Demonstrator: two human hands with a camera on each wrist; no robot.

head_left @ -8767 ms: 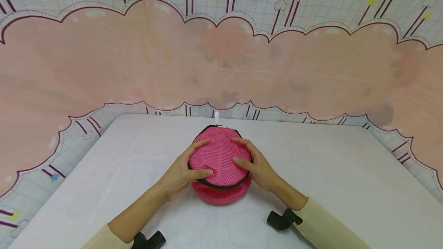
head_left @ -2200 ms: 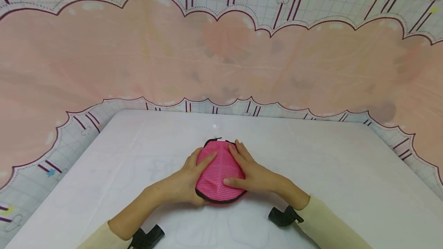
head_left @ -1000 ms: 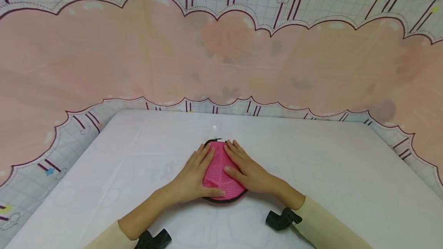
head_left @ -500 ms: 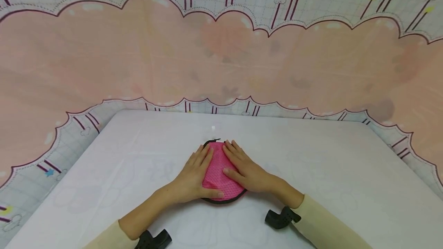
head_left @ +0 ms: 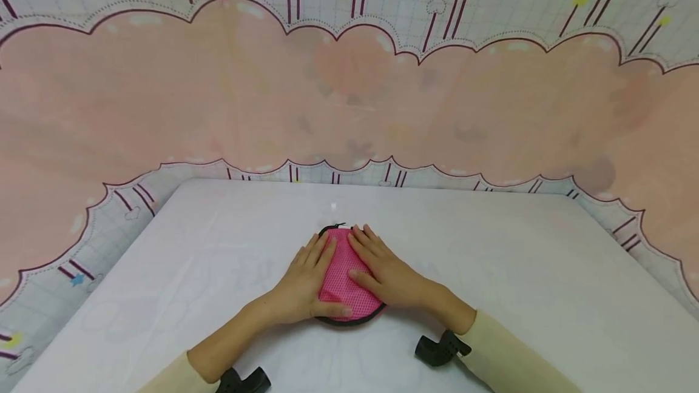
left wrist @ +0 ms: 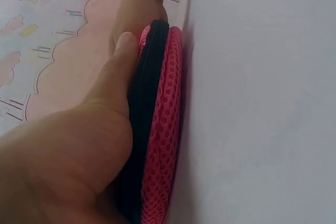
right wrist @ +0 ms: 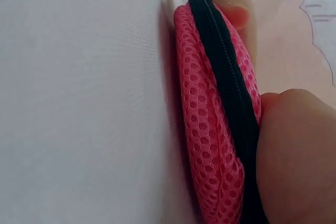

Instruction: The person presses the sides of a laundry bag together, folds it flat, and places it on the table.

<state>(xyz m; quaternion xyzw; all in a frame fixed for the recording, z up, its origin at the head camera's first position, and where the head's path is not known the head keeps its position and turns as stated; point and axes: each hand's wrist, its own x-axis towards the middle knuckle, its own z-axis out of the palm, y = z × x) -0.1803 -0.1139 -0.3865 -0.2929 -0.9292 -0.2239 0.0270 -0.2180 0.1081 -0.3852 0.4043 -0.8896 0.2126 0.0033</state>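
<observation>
A round pink mesh pouch [head_left: 340,278] with a black zipper lies pressed flat on the white table [head_left: 519,284]. My left hand [head_left: 306,281] lies flat on its left half with straight fingers, thumb across the near edge. My right hand [head_left: 379,268] presses its right half the same way. In the left wrist view the pouch [left wrist: 163,129] shows edge-on as a thin disc under my left hand [left wrist: 79,150]. The right wrist view shows the pouch [right wrist: 215,129] flattened against the table beneath my right hand [right wrist: 296,156].
A pink and white patterned cloth backdrop [head_left: 349,90] hangs behind the table and wraps its far and side edges. A small white tab [head_left: 334,205] lies on the table just beyond the pouch. Black wrist camera mounts [head_left: 437,349] sit at both forearms.
The pouch was a puffed dome cupped by both hands; it has been pressed down flat. Over the last second both hands stay flat on it with hardly any movement.
</observation>
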